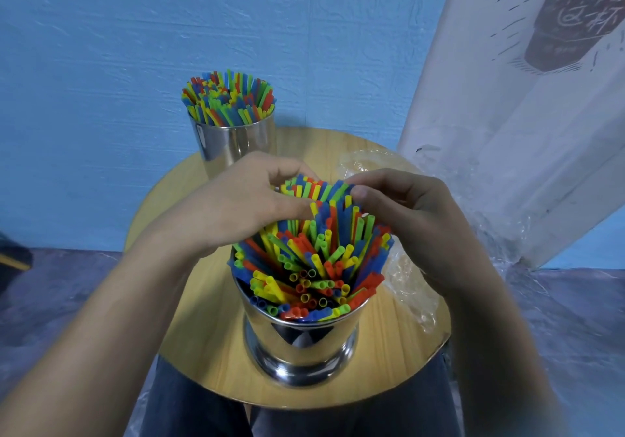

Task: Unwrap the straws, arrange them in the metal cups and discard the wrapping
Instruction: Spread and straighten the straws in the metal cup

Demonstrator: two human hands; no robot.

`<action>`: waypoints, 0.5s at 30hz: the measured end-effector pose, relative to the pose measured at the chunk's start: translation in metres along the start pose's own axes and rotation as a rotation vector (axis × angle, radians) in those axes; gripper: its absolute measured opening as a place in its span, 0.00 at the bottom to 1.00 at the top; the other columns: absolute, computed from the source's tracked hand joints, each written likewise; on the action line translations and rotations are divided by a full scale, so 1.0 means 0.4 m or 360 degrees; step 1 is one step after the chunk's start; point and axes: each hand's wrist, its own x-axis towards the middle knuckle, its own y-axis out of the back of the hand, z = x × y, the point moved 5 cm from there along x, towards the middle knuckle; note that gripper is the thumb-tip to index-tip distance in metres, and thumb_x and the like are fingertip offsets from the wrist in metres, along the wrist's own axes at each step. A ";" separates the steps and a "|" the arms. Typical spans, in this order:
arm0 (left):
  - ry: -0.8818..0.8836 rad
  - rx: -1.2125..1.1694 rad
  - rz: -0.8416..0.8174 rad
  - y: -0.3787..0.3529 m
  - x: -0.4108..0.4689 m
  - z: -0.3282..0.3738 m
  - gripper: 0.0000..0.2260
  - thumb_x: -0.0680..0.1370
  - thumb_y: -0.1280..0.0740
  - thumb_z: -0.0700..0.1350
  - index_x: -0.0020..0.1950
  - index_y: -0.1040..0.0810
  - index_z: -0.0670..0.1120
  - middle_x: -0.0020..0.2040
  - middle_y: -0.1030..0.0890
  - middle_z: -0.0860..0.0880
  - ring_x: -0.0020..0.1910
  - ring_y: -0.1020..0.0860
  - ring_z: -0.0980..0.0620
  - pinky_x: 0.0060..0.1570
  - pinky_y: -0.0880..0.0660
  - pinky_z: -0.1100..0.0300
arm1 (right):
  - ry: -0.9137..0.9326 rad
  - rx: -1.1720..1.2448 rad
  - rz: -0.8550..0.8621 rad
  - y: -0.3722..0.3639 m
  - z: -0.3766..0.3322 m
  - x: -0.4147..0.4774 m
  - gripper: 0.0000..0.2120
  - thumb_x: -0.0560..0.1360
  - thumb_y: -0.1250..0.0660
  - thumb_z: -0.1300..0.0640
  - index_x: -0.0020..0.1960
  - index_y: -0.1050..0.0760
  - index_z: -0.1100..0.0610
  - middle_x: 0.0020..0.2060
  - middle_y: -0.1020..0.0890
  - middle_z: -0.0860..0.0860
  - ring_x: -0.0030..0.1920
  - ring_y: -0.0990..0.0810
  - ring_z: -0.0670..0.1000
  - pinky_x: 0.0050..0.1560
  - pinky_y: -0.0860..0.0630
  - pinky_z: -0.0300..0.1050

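Near cup (304, 338) stands at front of round wood table (203, 318), packed w/ loose straws (314, 264) fanning out past the rim. Far cup (233, 146) is at the back edge, also full, its straws (230, 98) upright and tidy.

Grip: both hands are on 1 straw bunch (314, 189) at the far side of the near cup. Left hand (243, 200) has fingers curled over the bunch's far side, thumb pressing the near side. Right hand (406, 213) pinches the right flank, thumb in front, fingers curled behind. Bunch's lower ends are hidden behind the front straws, so can't tell if it's seated in the cup or held above it.

Wrapping (409, 284) is clear plastic, crumpled on the table just right of the near cup, under my right wrist. Not binned yet. Looks like 2 cups nearly done, w/ the discard left.

Risks, my read:
- Cup is crowded. Pushing the bunch down hard prob. levers the front straws over the rim onto table or lap.
- Letting go of 1 side first and the bunch splays sideways, since nothing braces it at right.
- Cup sits close to the front edge w/ a top-heavy load. Downward or toward-me force could tip it.
- Right wrist dragging back could sweep the wrapping off the table edge.
- Plastic is see-through, so it's easy to trap a corner among the straws.
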 end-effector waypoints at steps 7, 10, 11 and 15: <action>-0.0015 -0.0080 -0.0016 0.002 -0.005 -0.004 0.09 0.78 0.28 0.40 0.52 0.14 0.53 0.44 0.12 0.54 0.42 0.13 0.55 0.40 0.18 0.64 | -0.0004 0.0036 0.0023 -0.001 -0.003 -0.005 0.08 0.77 0.33 0.52 0.50 0.16 0.52 0.44 0.12 0.48 0.48 0.13 0.50 0.44 0.18 0.41; -0.0049 -0.0024 -0.0123 -0.007 -0.007 0.004 0.16 0.77 0.30 0.36 0.58 0.17 0.56 0.49 0.13 0.56 0.45 0.13 0.56 0.44 0.17 0.63 | -0.0005 0.0065 0.0074 -0.002 0.000 -0.004 0.07 0.76 0.32 0.52 0.50 0.17 0.53 0.44 0.12 0.48 0.47 0.13 0.49 0.43 0.18 0.41; -0.0045 0.0001 -0.0156 -0.009 -0.007 0.006 0.17 0.77 0.30 0.36 0.59 0.17 0.56 0.49 0.13 0.56 0.45 0.14 0.57 0.44 0.17 0.63 | -0.0009 0.0057 0.0099 -0.001 0.002 -0.004 0.08 0.76 0.31 0.52 0.50 0.17 0.54 0.43 0.13 0.49 0.46 0.13 0.49 0.43 0.18 0.41; -0.0024 0.0136 -0.0084 -0.001 -0.002 0.007 0.11 0.79 0.30 0.42 0.55 0.17 0.57 0.46 0.13 0.57 0.43 0.14 0.58 0.45 0.17 0.61 | -0.0032 -0.0006 0.0118 0.009 0.008 -0.008 0.12 0.77 0.33 0.49 0.51 0.18 0.57 0.43 0.14 0.50 0.46 0.14 0.49 0.42 0.19 0.40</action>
